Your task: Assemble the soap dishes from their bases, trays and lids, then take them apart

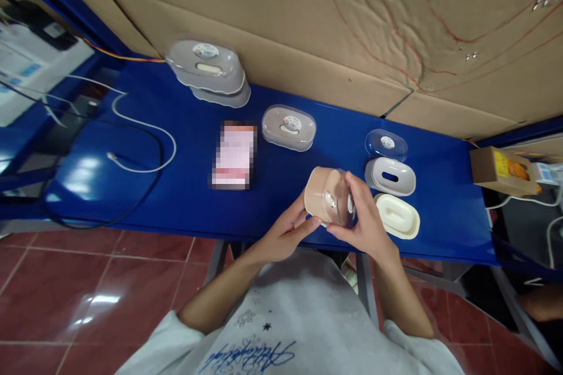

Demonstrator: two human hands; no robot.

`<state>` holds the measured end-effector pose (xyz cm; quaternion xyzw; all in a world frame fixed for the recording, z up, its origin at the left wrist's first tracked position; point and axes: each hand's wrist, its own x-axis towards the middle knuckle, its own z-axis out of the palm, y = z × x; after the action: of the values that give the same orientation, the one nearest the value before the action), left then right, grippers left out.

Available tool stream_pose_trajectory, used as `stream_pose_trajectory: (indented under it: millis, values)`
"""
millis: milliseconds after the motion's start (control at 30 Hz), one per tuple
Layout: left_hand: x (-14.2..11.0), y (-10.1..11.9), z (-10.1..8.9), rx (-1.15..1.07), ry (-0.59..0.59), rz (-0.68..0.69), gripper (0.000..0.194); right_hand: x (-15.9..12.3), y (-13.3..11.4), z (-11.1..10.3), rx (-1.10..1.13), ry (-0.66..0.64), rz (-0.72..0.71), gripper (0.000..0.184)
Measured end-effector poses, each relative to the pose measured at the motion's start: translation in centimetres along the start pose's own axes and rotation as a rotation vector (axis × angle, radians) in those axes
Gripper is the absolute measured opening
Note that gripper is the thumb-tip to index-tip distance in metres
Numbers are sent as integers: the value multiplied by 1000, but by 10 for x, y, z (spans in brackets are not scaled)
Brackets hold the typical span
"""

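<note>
Fingers [358, 192] of both hands close on the peach box [316, 194] in the head view, held above the blue table [189, 205] just left of the cream tray [409, 227]. The left hand [285, 233] grips the solid end; the right hand [368, 221] spans the clear cover [343, 188] from near side to far. To handle this well, I judge, the left should bear the box while the right presses evenly on both sides, since thin clear plastic could flex or slip under a lopsided pinch.

Smooth and rounded, the box is tipped so that its cover faces right, toward the tray. Paler peach shows through, and a white label [350, 204] sits beside the right hand. Whether the cover is fully seated, I cannot tell. Beyond the tray lies a white slotted lid [405, 183].
</note>
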<state>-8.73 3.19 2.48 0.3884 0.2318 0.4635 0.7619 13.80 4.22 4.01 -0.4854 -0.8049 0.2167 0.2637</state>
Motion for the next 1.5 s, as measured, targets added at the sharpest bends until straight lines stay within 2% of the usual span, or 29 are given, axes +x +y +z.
stream_pose_trajectory:
  millis: [133,200,300,433,467,533,633,733,800,867,933,967,1033,1100,1167,1200,1267,1367,1500]
  values:
    - [-3,6,-1,-40,57,-26,62,1,-4,9,-18,84,-45,105]
    - [-4,7,-3,-47,61,-26,59,2,-5,14,-11,86,-48,106]
    - [-2,1,-6,-85,102,-53,60,3,-5,17,-2,11,-3,111]
    - [5,-20,-4,-137,326,-111,62,16,9,8,-38,-126,41,110]
    - [6,-26,-3,-143,380,-112,61,22,17,4,-61,-144,30,108]
    - [7,-34,0,-140,418,-113,65,40,35,-8,-120,-166,-8,104]
    - [4,-37,2,-71,385,-124,62,77,63,-25,-214,-240,-52,100]
    - [1,-34,2,8,383,-133,49,116,85,-35,-314,-328,-44,97]
    - [-1,-32,2,55,391,-145,39,137,93,-40,-378,-333,-36,102]
    - [-2,-31,2,91,396,-159,33,146,96,-49,-410,-289,-45,110]
    - [-4,-30,3,114,394,-171,30,135,92,-63,-397,-214,-61,107]
    - [-5,-30,3,121,391,-176,29,121,89,-72,-382,-165,-63,97]
    - [-6,-30,3,124,385,-187,28,79,79,-89,-355,-49,-53,68]
    - [-5,-30,4,106,384,-208,28,23,68,-98,-352,74,-18,40]
    - [-2,-29,6,72,375,-247,28,-35,58,-96,-378,204,10,20]
    - [1,-29,9,52,364,-267,28,-61,54,-91,-407,197,47,19]
    - [7,-29,15,9,331,-298,29,-101,49,-77,-479,126,117,28]
    - [15,-33,27,-65,284,-342,36,-127,44,-53,-503,85,157,30]
    - [19,-41,39,-232,268,-443,50,-114,25,-30,-334,133,104,30]
